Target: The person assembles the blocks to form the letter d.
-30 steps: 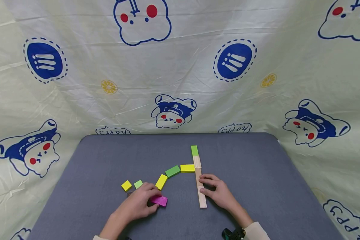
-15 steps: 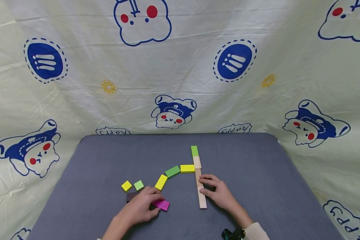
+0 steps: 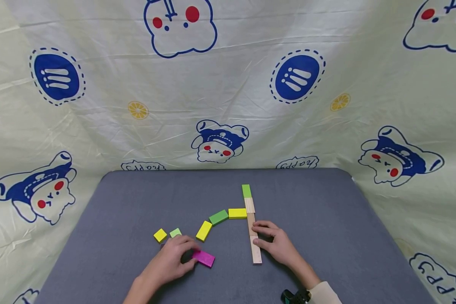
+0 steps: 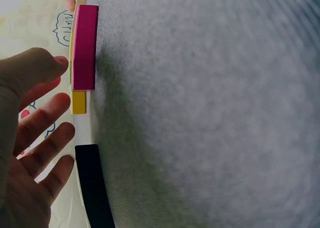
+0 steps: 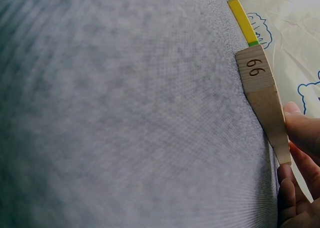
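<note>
In the head view my left hand (image 3: 171, 258) is beside the left end of a magenta block (image 3: 204, 259). The left wrist view shows the hand (image 4: 42, 123) with spread fingers, clear of the magenta block (image 4: 86, 47); a dark block (image 4: 92, 185) lies nearby. My right hand (image 3: 279, 242) rests its fingertips along the right side of a column of plain wooden blocks (image 3: 255, 249). In the right wrist view the hand (image 5: 302, 173) has its thumb by the wooden block marked 66 (image 5: 265, 107). The column's far end is a light green block (image 3: 246, 191).
A curved line of yellow (image 3: 237, 213), green (image 3: 218, 217) and yellow (image 3: 204, 231) blocks runs left from the column. Left of it lie a yellow cube (image 3: 160, 235) and a light green block (image 3: 175, 232); the dark block is mostly behind my left hand.
The magenta block moved slightly right and toward me, then stayed put. My left hand has let go of it and drawn back left. My right hand has not moved.
</note>
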Action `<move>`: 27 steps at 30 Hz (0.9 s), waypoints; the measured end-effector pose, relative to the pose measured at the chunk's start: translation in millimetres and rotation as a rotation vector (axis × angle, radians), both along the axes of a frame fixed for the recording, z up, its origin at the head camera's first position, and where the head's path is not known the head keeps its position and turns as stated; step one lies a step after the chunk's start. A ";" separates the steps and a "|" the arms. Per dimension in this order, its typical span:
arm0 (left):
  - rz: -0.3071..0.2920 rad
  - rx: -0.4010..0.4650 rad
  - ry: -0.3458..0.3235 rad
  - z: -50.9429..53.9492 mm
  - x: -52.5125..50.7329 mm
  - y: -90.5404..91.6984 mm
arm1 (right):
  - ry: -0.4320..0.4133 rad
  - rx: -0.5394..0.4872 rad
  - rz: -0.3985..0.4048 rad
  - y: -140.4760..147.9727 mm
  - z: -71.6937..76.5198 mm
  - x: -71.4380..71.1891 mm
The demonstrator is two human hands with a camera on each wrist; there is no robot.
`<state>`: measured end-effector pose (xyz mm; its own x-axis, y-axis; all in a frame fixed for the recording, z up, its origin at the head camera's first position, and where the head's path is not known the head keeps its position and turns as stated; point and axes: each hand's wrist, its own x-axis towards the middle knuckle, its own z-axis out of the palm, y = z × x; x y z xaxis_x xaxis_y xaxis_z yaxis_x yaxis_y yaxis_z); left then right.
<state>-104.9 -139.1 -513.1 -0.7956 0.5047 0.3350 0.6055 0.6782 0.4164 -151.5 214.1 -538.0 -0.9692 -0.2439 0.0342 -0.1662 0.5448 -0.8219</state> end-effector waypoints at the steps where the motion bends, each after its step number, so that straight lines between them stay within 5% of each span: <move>1: 0.012 -0.016 -0.008 0.1 0.4 -0.4 | 0.002 -0.002 0.002 0.3 -0.3 0.0; 5: 0.050 -0.065 -0.022 -0.3 1.4 -0.8 | 0.006 -0.004 0.003 0.7 -0.3 0.5; 14: 0.053 -0.057 0.080 -6.6 -7.4 -1.1 | 0.027 -0.006 0.002 -0.2 0.8 1.7; 27: 0.064 -0.086 0.097 -5.9 -16.0 0.6 | 0.004 -0.008 0.002 0.4 1.3 0.6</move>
<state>-120.9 -138.5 -519.0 -0.7931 0.4839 0.3699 0.5944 0.7473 0.2970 -150.9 214.4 -536.6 -0.9686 -0.2454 0.0400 -0.1703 0.5375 -0.8259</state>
